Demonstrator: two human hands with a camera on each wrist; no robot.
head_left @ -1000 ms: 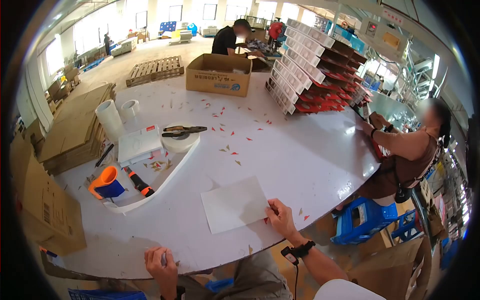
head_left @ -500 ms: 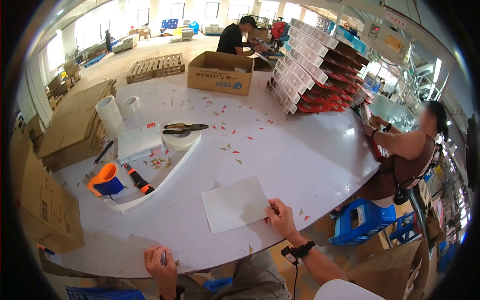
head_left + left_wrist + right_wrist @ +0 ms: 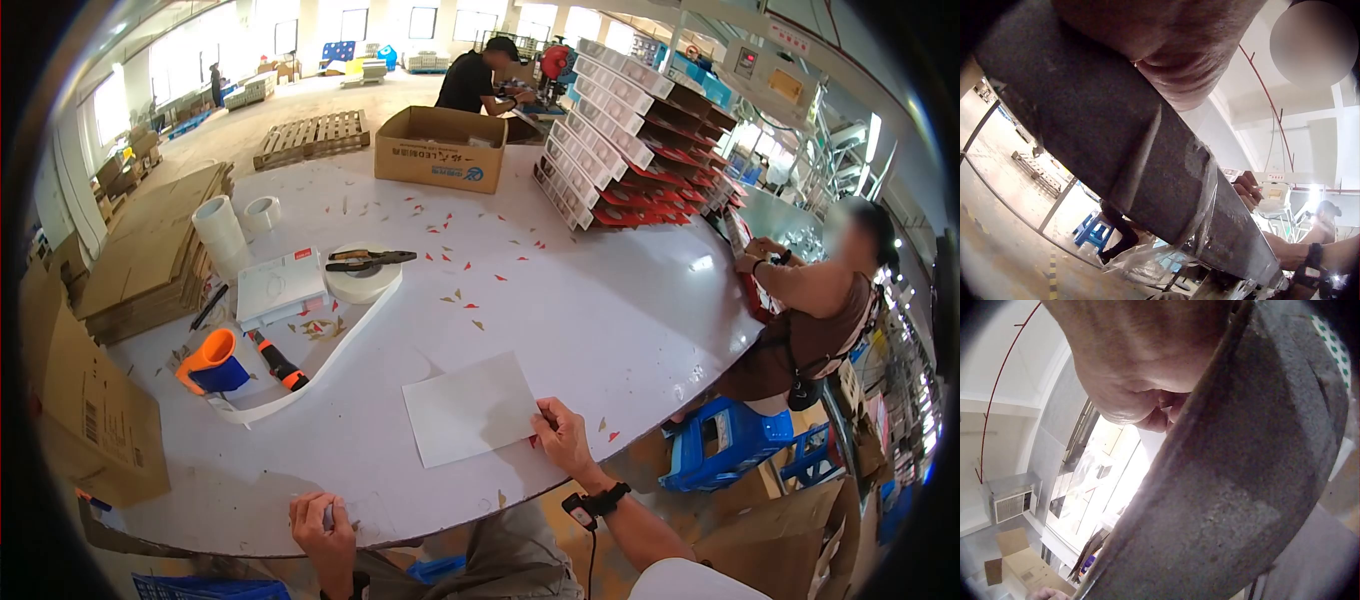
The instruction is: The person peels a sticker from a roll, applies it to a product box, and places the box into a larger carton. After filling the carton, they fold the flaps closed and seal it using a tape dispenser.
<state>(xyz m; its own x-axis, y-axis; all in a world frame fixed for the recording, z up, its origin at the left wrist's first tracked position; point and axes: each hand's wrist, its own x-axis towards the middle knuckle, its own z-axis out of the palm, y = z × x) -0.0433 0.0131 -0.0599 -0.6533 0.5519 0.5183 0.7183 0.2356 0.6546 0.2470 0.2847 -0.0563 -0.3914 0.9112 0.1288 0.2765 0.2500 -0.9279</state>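
Observation:
A plain white sheet of paper (image 3: 470, 410) lies at a slant on the table near its front edge. My right hand (image 3: 563, 438) pinches the sheet's right edge between thumb and fingers. To the left, at the table's front edge, my left hand (image 3: 322, 530) rests with its fingers loosely curled. A small gap shows between its thumb and forefinger, with nothing visibly held. In the left wrist view, the table's dark underside hides most of the left hand (image 3: 1179, 56). The right wrist view shows the back of the right hand (image 3: 1141, 369) above the table edge.
Left on the table are an orange-and-blue tape dispenser (image 3: 212, 362), an orange-black cutter (image 3: 277, 360), pliers (image 3: 370, 259) on a white roll (image 3: 362, 285) and a white box (image 3: 280, 288). A carton (image 3: 440, 150) and stacked trays (image 3: 610, 130) stand behind. Another person (image 3: 820, 300) works at right.
My hands and the sheet keep their places. The person at the right has shifted their hands slightly, and the person at the back has moved a little to the right.

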